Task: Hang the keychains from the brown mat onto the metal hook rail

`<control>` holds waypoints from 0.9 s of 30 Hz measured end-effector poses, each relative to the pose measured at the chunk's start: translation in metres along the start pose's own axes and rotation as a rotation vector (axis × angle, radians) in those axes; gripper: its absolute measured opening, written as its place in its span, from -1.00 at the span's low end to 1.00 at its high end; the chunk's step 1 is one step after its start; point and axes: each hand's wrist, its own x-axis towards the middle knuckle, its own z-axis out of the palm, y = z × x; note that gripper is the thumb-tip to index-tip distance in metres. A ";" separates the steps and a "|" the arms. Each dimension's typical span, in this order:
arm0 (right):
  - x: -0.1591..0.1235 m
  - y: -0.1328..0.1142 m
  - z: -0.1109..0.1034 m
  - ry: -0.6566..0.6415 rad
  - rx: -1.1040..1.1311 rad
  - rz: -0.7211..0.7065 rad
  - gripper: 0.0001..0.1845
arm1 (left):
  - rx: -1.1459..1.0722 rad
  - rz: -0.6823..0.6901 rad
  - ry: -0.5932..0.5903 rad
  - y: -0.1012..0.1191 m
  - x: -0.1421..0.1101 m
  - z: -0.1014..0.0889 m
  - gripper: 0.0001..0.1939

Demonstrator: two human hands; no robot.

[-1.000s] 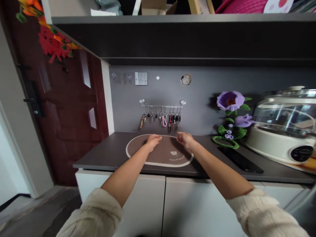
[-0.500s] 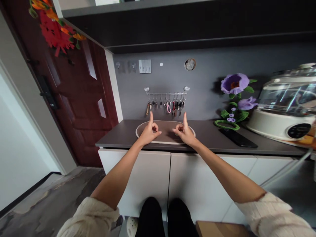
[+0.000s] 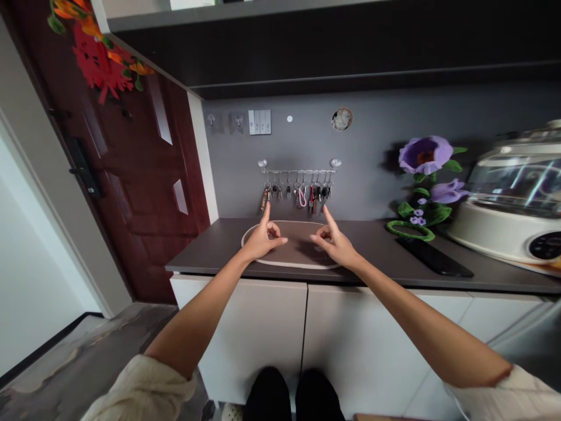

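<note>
Both hands hover over a brown oval mat (image 3: pixel 293 237) with a pale rim on the dark counter. My left hand (image 3: pixel 262 238) is above the mat's left part, index finger pointing up and thumb stretched inward, the other fingers curled. My right hand (image 3: pixel 336 240) mirrors it over the right part. Neither holds anything. Beyond the fingertips, a metal hook rail (image 3: pixel 300 171) on the grey wall carries several keys, a pink loop keyring (image 3: pixel 301 197) and a patterned key fob (image 3: pixel 264 200) at its left end.
A black phone (image 3: pixel 436 257) lies on the counter at the right, by purple artificial flowers (image 3: pixel 425 155). Farther right stands a white appliance with a clear top (image 3: pixel 504 225). A dark shelf (image 3: pixel 333 58) overhangs the counter. White cabinet doors (image 3: pixel 258 327) are below, a dark red door (image 3: pixel 144 175) left.
My view has shifted slightly, so the counter and rail sit lower in the picture. Both hands keep much the same pose; the right index finger now leans more to the left.
</note>
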 end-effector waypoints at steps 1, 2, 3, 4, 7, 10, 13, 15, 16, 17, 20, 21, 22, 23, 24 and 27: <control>0.007 0.003 -0.004 0.015 -0.019 0.003 -0.23 | 0.011 -0.015 0.057 -0.005 0.008 -0.003 0.00; 0.016 0.006 -0.008 0.044 -0.043 0.004 -0.30 | 0.032 -0.027 0.129 -0.012 0.018 -0.007 -0.01; 0.026 0.011 -0.013 0.080 -0.070 0.008 -0.37 | 0.062 -0.037 0.212 -0.019 0.029 -0.011 -0.03; 0.038 0.016 -0.018 0.133 -0.099 0.014 -0.45 | 0.103 -0.049 0.305 -0.027 0.041 -0.016 -0.05; 0.079 0.038 -0.035 0.348 -0.143 0.110 -0.40 | 0.172 -0.130 0.498 -0.051 0.082 -0.031 -0.06; 0.120 0.063 -0.051 0.526 -0.045 0.241 -0.14 | 0.095 -0.259 0.576 -0.071 0.123 -0.041 -0.05; 0.150 0.084 -0.057 0.602 0.045 0.293 0.00 | -0.062 -0.357 0.550 -0.085 0.155 -0.042 -0.09; 0.164 0.094 -0.053 0.605 0.080 0.310 0.03 | -0.168 -0.376 0.526 -0.092 0.171 -0.036 -0.14; 0.169 0.097 -0.048 0.604 0.094 0.302 0.03 | -0.209 -0.370 0.521 -0.095 0.176 -0.032 -0.17; 0.172 0.100 -0.042 0.606 0.112 0.280 0.03 | -0.245 -0.357 0.515 -0.097 0.181 -0.027 -0.21; 0.179 0.102 -0.019 0.640 0.113 0.195 0.01 | -0.348 -0.298 0.478 -0.103 0.189 -0.008 -0.35; 0.180 0.102 -0.011 0.659 0.101 0.166 0.02 | -0.385 -0.267 0.471 -0.104 0.191 -0.001 -0.38; 0.182 0.103 -0.004 0.682 0.084 0.138 0.03 | -0.412 -0.247 0.472 -0.104 0.192 0.005 -0.38; 0.184 0.104 0.002 0.712 0.063 0.112 0.06 | -0.441 -0.235 0.479 -0.105 0.194 0.011 -0.37; 0.186 0.105 0.007 0.747 0.041 0.089 0.08 | -0.469 -0.228 0.493 -0.104 0.195 0.017 -0.35; 0.191 0.109 0.014 0.815 0.008 0.030 0.08 | -0.576 -0.209 0.512 -0.101 0.197 0.029 -0.30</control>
